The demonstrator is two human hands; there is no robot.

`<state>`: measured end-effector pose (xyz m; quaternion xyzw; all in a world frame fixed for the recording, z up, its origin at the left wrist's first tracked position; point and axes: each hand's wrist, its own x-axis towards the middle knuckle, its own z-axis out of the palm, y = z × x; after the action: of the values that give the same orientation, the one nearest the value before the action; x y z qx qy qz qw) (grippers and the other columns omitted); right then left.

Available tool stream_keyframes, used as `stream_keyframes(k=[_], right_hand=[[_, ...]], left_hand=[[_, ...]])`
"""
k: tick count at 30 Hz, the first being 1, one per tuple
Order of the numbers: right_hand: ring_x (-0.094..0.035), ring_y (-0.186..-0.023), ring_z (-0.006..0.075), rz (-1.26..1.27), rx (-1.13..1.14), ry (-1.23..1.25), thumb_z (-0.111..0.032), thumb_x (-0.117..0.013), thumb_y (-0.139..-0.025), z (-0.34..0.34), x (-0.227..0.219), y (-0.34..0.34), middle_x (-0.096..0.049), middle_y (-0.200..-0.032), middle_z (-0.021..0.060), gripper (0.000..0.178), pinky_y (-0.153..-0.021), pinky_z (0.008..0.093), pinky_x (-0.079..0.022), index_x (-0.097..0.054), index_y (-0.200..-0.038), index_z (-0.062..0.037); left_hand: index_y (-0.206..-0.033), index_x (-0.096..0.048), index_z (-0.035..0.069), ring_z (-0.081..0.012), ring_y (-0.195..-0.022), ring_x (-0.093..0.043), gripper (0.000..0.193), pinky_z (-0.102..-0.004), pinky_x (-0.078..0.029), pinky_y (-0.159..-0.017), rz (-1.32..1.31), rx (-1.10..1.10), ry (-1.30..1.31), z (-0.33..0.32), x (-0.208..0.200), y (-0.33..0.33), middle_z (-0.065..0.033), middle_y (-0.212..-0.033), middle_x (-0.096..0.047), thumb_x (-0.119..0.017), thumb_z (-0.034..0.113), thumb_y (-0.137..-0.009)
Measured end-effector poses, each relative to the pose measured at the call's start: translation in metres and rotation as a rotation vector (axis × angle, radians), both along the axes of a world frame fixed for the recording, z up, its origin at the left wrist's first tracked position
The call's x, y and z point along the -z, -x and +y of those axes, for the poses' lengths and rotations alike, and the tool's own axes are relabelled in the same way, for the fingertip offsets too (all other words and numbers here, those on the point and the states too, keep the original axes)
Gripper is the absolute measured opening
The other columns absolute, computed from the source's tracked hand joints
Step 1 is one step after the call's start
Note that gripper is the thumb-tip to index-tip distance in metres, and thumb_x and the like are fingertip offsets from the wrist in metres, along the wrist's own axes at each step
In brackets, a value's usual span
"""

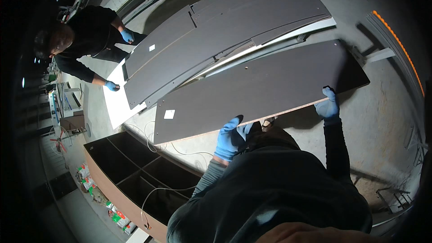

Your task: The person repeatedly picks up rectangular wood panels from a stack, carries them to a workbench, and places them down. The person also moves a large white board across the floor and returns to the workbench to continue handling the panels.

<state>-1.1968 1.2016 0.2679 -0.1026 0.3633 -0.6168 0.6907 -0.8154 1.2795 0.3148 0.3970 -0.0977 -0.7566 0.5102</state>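
A long dark board (pixel 261 90) with a raw chipboard edge and a small white label lies across both my gloved hands. My left hand (pixel 230 138), in a blue glove, grips its near edge left of the middle, thumb on top. Further right along the same edge, my right hand (pixel 328 104) is closed around the board with its fingers underneath mostly hidden. Beyond the board, several more dark panels (pixel 234 22) lie stacked on a white sheet over a metal frame.
A co-worker (pixel 85 40) in dark clothes and blue gloves stands at the far left, one hand on a white sheet (pixel 114 108). To my left is a dark cabinet carcass (pixel 118 148) with dividers and a loose cable (pixel 155 191). Orange-edged strips (pixel 400 45) lean at right.
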Motion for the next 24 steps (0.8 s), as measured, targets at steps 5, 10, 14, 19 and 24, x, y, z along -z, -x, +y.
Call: stream_keyframes(k=[5,10,14,19,24], right_hand=[[-0.058,-0.113,0.0215,-0.081,0.007,-0.101,-0.013,-0.056,-0.094,-0.087,0.045,-0.014,-0.064,-0.114,0.0055,0.019,-0.106,0.0374,-0.044,-0.065,-0.109,-0.0063],[-0.061,-0.113,0.0251,-0.161,-0.123,0.052,-0.007,-0.054,-0.094,-0.221,0.111,-0.043,-0.066,-0.116,0.0101,0.022,-0.105,0.0378,-0.046,-0.066,-0.112,-0.0030],[-0.066,-0.103,0.0259,0.652,-0.206,0.289,-0.010,-0.059,-0.091,-0.340,0.194,-0.056,-0.069,-0.105,0.0100,0.015,-0.096,0.0376,-0.051,-0.068,-0.102,-0.0056],[-0.068,-0.099,0.0288,1.598,-0.237,0.467,-0.013,-0.064,-0.091,-0.455,0.275,-0.019,-0.071,-0.102,0.0143,0.014,-0.090,0.0369,-0.054,-0.071,-0.101,-0.0045],[-0.064,-0.120,0.0293,1.145,-0.227,0.047,-0.016,-0.067,-0.091,-0.517,0.299,0.029,-0.070,-0.124,0.0160,0.032,-0.107,0.0389,-0.049,-0.070,-0.119,-0.0025]], left_hand=[[-0.134,-0.056,0.004,-0.0252,-0.123,-0.054,0.040,-0.0369,-0.043,-0.113,0.412,-0.068,-0.070,-0.072,0.067,-0.027,-0.0096,-0.132,-0.057,-0.063,0.014,-0.097],[-0.113,-0.067,0.004,-0.0263,-0.103,-0.065,0.024,-0.0342,-0.052,-0.094,-1.247,0.447,0.362,-0.193,0.132,-0.054,-0.0100,-0.109,-0.068,-0.065,0.022,-0.097],[-0.088,-0.071,0.006,-0.0318,-0.080,-0.069,0.028,-0.0366,-0.056,-0.073,-2.063,0.512,0.760,-0.295,0.176,-0.061,-0.0121,-0.087,-0.069,-0.066,0.033,-0.095],[-0.088,-0.070,0.009,-0.0322,-0.079,-0.070,0.020,-0.0365,-0.057,-0.071,-1.961,0.648,0.601,-0.401,0.229,-0.039,-0.0108,-0.087,-0.070,-0.066,0.029,-0.090],[-0.100,-0.071,0.001,-0.0350,-0.084,-0.073,0.031,-0.0373,-0.059,-0.077,-1.882,0.519,0.595,-0.460,0.287,0.016,-0.0198,-0.091,-0.074,-0.067,0.032,-0.095]])
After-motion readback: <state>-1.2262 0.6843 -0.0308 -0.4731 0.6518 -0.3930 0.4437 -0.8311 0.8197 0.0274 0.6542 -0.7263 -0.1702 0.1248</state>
